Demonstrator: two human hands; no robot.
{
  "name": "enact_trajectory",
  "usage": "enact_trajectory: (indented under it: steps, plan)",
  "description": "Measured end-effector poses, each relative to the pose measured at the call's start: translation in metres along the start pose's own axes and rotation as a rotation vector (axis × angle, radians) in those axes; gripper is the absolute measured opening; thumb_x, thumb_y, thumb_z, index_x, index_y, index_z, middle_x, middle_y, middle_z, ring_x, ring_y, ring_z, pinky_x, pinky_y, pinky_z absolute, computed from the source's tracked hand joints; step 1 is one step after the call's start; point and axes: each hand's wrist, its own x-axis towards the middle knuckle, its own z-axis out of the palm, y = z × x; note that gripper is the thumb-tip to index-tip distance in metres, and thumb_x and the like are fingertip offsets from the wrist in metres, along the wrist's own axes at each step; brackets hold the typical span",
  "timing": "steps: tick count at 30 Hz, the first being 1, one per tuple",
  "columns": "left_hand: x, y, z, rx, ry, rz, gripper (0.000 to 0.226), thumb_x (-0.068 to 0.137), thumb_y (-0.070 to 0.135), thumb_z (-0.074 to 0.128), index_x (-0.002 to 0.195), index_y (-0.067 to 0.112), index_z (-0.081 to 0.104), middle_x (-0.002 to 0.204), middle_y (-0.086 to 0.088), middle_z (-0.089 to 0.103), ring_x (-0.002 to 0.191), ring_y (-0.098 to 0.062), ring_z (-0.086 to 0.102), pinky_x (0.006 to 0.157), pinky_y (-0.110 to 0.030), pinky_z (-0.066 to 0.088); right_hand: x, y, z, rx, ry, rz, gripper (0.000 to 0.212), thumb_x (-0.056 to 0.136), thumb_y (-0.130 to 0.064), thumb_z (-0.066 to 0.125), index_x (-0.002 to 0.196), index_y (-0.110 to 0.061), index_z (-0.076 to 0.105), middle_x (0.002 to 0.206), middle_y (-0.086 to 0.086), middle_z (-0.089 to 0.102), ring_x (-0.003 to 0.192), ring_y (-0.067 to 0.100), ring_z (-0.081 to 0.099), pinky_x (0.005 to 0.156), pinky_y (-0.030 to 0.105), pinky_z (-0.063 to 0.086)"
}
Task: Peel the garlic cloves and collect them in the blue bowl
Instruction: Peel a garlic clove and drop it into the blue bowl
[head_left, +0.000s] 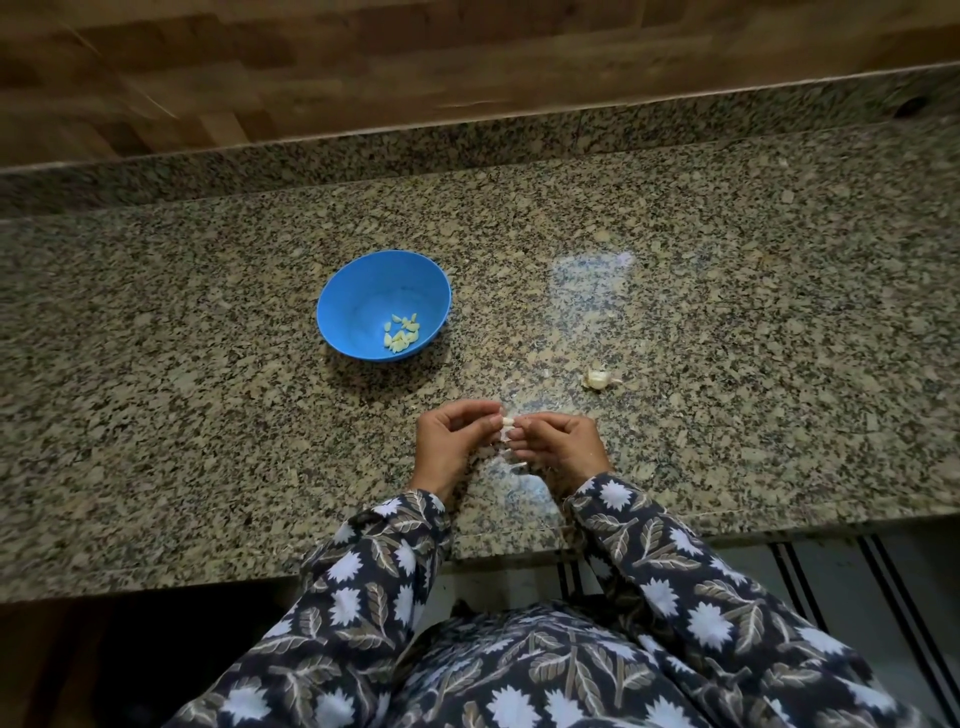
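Observation:
A blue bowl (358, 291) stands on the granite counter, with several peeled yellowish garlic cloves (401, 333) in its right side. Nearer the counter's front edge, my left hand (453, 441) and my right hand (558, 441) meet fingertip to fingertip around one small white garlic clove (507, 422). Both hands pinch it just above the counter. Pale bits of skin (517, 457) show below the fingers. A partly broken garlic bulb piece (598, 378) lies on the counter to the right of the bowl, beyond my right hand.
The speckled granite counter (208, 415) runs the full width, with a raised granite backsplash (467, 140) and wood-pattern wall behind. Its front edge lies just under my patterned sleeves (649, 551). A striped floor shows at the lower right.

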Motion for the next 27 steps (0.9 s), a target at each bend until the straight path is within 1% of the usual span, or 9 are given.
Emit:
enact_trajectory:
  steps: [5, 7, 10, 12, 14, 17, 21, 25, 27]
  plan:
    - [-0.0021, 0.0019, -0.0046, -0.022, 0.028, -0.022, 0.025, 0.076, -0.011, 0.067, 0.094, 0.006, 0.069, 0.095, -0.010, 0.071, 0.085, -0.018, 0.069, 0.072, -0.023, 0.057, 0.0012, -0.0006, -0.0014, 0.040, 0.063, 0.089, 0.015, 0.090, -0.005, 0.053, 0.081, 0.002, 0.063, 0.064, 0.011, 0.066, 0.049, 0.018, 0.064, 0.053, 0.025, 0.055]
    - [-0.0026, 0.0026, -0.0044, 0.024, 0.022, -0.003, 0.025, 0.075, -0.010, 0.068, 0.094, 0.006, 0.069, 0.096, -0.010, 0.071, 0.088, -0.019, 0.069, 0.073, -0.023, 0.056, 0.0006, -0.0008, 0.0006, 0.034, 0.036, 0.092, 0.016, 0.088, -0.012, 0.059, 0.091, 0.003, 0.063, 0.072, 0.011, 0.067, 0.051, 0.019, 0.064, 0.054, 0.027, 0.056]
    - [-0.0040, 0.0043, -0.0017, 0.116, -0.001, 0.059, 0.023, 0.074, -0.007, 0.070, 0.095, 0.002, 0.069, 0.093, -0.006, 0.070, 0.086, -0.013, 0.069, 0.073, -0.020, 0.055, 0.0016, 0.0003, 0.0035, -0.065, -0.016, 0.016, 0.028, 0.079, -0.009, 0.068, 0.105, -0.001, 0.061, 0.080, 0.013, 0.069, 0.054, 0.018, 0.065, 0.057, 0.028, 0.057]
    - [-0.0045, 0.0048, 0.0000, 0.143, -0.010, 0.081, 0.022, 0.074, -0.008, 0.070, 0.095, 0.000, 0.069, 0.091, -0.001, 0.069, 0.080, -0.004, 0.068, 0.070, -0.015, 0.053, 0.0031, 0.0013, 0.0034, -0.189, -0.037, -0.053, 0.026, 0.076, -0.004, 0.070, 0.101, -0.005, 0.063, 0.082, 0.014, 0.069, 0.057, 0.017, 0.066, 0.060, 0.028, 0.058]
    - [-0.0042, 0.0042, 0.0004, 0.138, -0.009, 0.076, 0.022, 0.074, -0.008, 0.071, 0.094, 0.000, 0.069, 0.090, -0.002, 0.070, 0.079, -0.004, 0.068, 0.069, -0.016, 0.054, 0.0031, 0.0020, 0.0033, -0.229, -0.040, -0.099, 0.015, 0.077, 0.001, 0.068, 0.091, -0.005, 0.065, 0.082, 0.012, 0.068, 0.058, 0.016, 0.066, 0.060, 0.027, 0.057]
    - [-0.0035, 0.0023, -0.0008, 0.104, -0.006, 0.057, 0.021, 0.074, -0.008, 0.071, 0.091, 0.003, 0.070, 0.091, -0.009, 0.070, 0.081, -0.013, 0.068, 0.071, -0.021, 0.056, 0.0025, 0.0031, 0.0033, -0.180, -0.023, -0.111, 0.009, 0.079, 0.006, 0.064, 0.086, 0.000, 0.065, 0.078, 0.010, 0.067, 0.057, 0.015, 0.065, 0.058, 0.024, 0.056]
    - [-0.0030, 0.0009, -0.0009, 0.074, -0.005, 0.043, 0.020, 0.074, -0.008, 0.070, 0.088, 0.007, 0.070, 0.088, -0.009, 0.070, 0.077, -0.012, 0.068, 0.067, -0.020, 0.056, 0.0037, 0.0039, 0.0039, -0.137, -0.006, -0.070, 0.014, 0.081, 0.010, 0.060, 0.094, 0.010, 0.062, 0.069, 0.006, 0.069, 0.055, 0.014, 0.066, 0.057, 0.022, 0.056]
    - [-0.0019, 0.0002, -0.0014, 0.086, 0.024, 0.029, 0.020, 0.076, -0.010, 0.068, 0.093, 0.001, 0.069, 0.088, -0.006, 0.070, 0.076, -0.009, 0.067, 0.066, -0.017, 0.054, 0.0023, 0.0025, 0.0051, 0.015, 0.045, -0.008, 0.009, 0.082, 0.012, 0.055, 0.083, 0.006, 0.062, 0.059, 0.009, 0.067, 0.047, 0.015, 0.063, 0.048, 0.024, 0.054]
    - [-0.0014, -0.0001, -0.0027, 0.096, 0.031, 0.028, 0.021, 0.076, -0.009, 0.068, 0.094, 0.001, 0.069, 0.089, -0.005, 0.070, 0.079, -0.011, 0.067, 0.069, -0.018, 0.054, 0.0024, 0.0008, 0.0050, 0.052, 0.054, 0.026, 0.010, 0.085, 0.008, 0.054, 0.083, 0.004, 0.062, 0.062, 0.010, 0.067, 0.048, 0.016, 0.063, 0.048, 0.025, 0.053]
